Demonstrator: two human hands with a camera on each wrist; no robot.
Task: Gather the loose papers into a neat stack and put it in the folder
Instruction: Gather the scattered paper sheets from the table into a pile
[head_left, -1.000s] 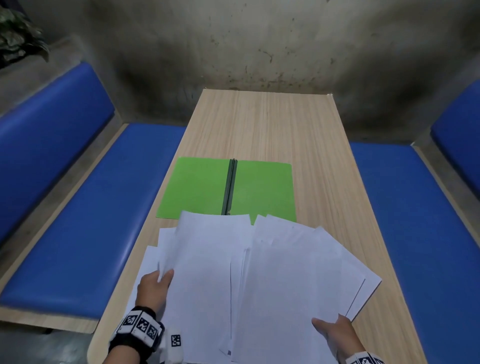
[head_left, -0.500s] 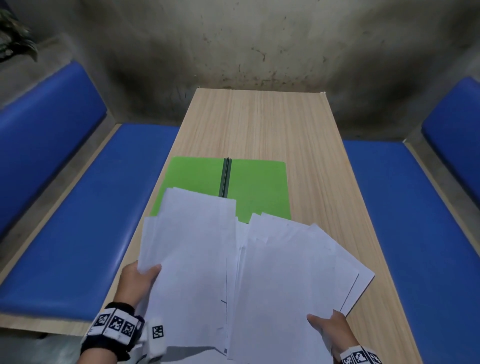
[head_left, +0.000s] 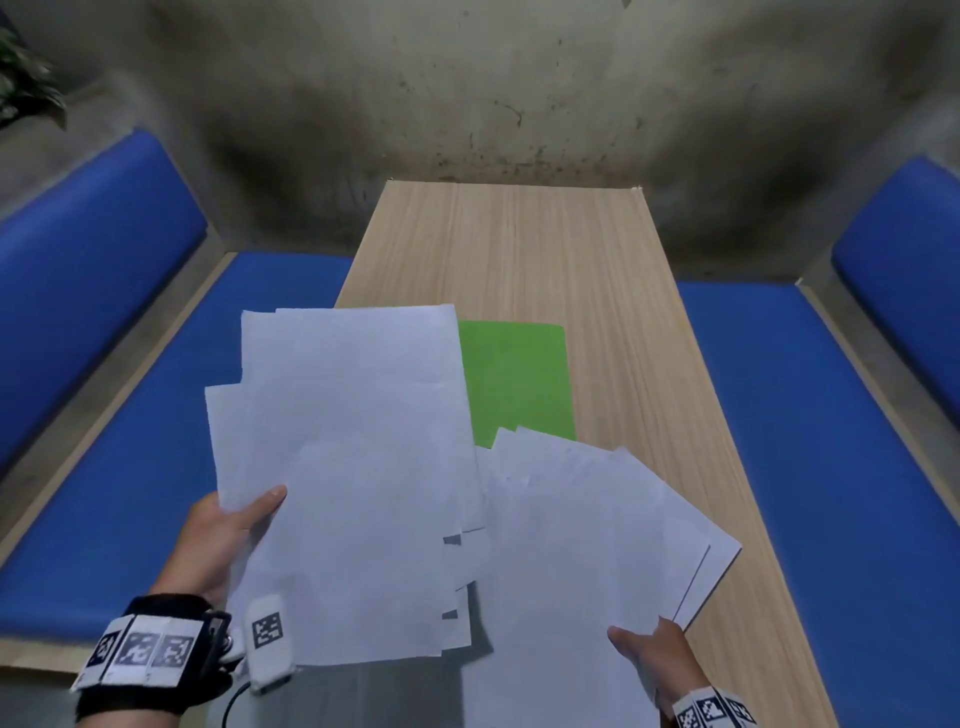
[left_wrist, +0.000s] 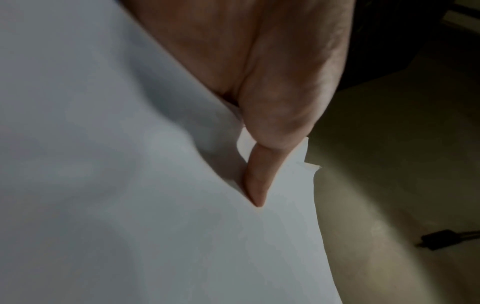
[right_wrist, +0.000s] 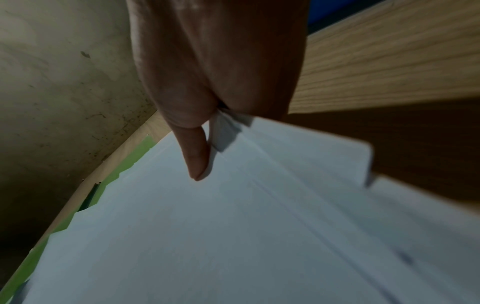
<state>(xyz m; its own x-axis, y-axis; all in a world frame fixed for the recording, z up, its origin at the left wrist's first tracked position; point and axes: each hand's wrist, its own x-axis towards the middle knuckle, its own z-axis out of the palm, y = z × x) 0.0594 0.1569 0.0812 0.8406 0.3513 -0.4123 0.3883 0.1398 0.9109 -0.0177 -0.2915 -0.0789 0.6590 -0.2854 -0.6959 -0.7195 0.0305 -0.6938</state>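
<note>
The long wooden table (head_left: 519, 249) runs between blue benches (head_left: 810, 415), and the green folder (head_left: 514, 379) lies open on it, its left half hidden behind raised sheets. The papers (head_left: 353, 467) are split into two uneven fans held above the near end. The left hand (head_left: 223, 535) pinches one fan, thumb on top; the right hand (head_left: 654, 660) pinches the other the same way. Gathering seems midway: next the fans likely need merging and squaring before going into the folder. No readable writing shows; only square-patterned markers on the wristbands (head_left: 140, 652).
</note>
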